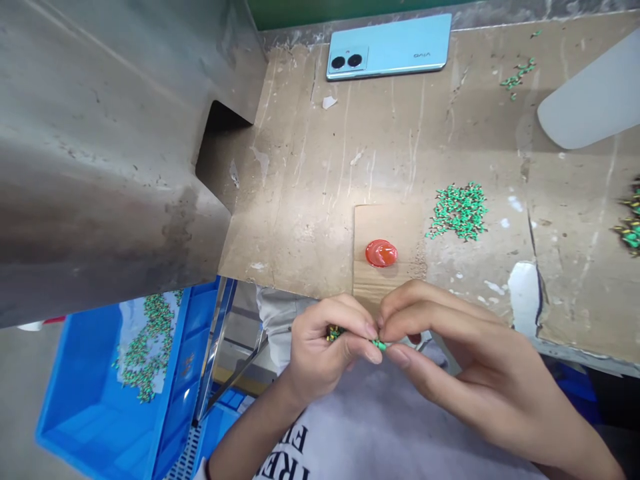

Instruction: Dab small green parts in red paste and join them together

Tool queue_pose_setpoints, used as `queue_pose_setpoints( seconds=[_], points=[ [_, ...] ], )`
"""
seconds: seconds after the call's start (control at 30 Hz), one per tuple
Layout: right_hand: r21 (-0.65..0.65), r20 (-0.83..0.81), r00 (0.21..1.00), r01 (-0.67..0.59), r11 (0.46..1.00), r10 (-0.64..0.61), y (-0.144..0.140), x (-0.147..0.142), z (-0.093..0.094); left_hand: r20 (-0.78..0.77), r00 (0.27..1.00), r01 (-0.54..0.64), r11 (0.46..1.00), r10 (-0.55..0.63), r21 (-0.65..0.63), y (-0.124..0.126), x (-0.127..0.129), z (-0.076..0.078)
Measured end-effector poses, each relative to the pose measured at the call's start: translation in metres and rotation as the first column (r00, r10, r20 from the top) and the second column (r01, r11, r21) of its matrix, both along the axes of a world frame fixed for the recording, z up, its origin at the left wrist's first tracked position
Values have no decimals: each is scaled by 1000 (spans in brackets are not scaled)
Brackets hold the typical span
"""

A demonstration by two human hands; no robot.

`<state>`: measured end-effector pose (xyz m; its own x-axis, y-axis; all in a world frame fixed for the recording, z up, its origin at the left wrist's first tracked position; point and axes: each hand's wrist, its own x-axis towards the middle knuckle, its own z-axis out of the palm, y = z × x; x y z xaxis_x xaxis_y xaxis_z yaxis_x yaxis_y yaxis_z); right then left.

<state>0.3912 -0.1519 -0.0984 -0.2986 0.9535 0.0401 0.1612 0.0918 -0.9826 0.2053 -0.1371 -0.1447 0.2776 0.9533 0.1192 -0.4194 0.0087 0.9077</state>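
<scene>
Over the table's front edge my two hands meet fingertip to fingertip. My left hand point(325, 340) is closed, with a cluster of small green, yellow and dark pieces point(334, 332) showing in its curled fingers. Thumb and forefinger of that hand pinch a small green piece point(380, 345). My right hand point(460, 353) has its thumb and fingertips pressed at the same green piece; the exact grip is partly hidden. Just beyond the hands, a red oval cap-like dish point(381, 253) with a glossy orange-red inside sits on a cardboard square point(367, 223).
A pile of small green pieces point(459, 212) lies right of the cardboard, with more pieces point(631, 227) at the right edge. At the back lie a light-blue phone point(395, 50) and a white rounded object point(593, 97). Left are a metal housing point(110, 147) and a blue bin point(90, 373).
</scene>
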Motion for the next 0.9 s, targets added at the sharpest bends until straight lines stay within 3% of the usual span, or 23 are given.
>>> queue_pose_setpoints(
  seconds=[0.17, 0.43, 0.63, 0.9],
  points=[
    [-91, -53, 998, -35, 995, 31, 2, 3, -3, 69, 995, 75, 997, -73, -26, -1, -2, -1],
    [-15, -31, 999, -41, 999, 40, 8, 4, -4, 50, 992, 123, 989, -120, -76, 1, -2, 2],
    [5, 14, 999, -52, 999, 51, 8, 5, -5, 37, 993, 115, 989, -112, -97, 1, -3, 4],
    [-6, 38, 992, -117, 993, 117, 10, 13, -1, -52, 997, 58, 998, -58, 0, 2, -3, 1]
  ],
)
